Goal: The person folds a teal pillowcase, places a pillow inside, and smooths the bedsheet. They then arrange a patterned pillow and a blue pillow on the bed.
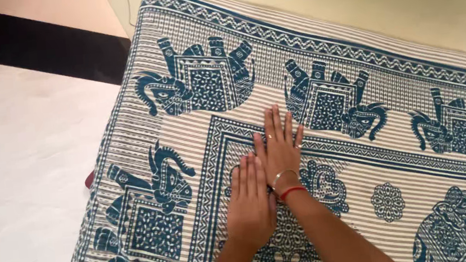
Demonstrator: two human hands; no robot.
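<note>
Pressing flat with fingers spread, left hand (pixel 250 202) and right hand (pixel 279 149) rest empty on the elephant-print bedsheet (pixel 188 129).

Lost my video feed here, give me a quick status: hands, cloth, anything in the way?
Left hand and right hand both flat, fingers straight, side by side. Pressing on the cream striped bedsheet with blue elephant print. Nothing lying on it near them.

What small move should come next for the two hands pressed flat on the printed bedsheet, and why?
Probably sweep both palms outward toward the sheet's corner. The left hand and right hand lie flat, side by side and touching, on the blue elephant-print sheet. Neither grips any fabric, and the cloth between them and the edge by the white floor looks untouched.
</note>
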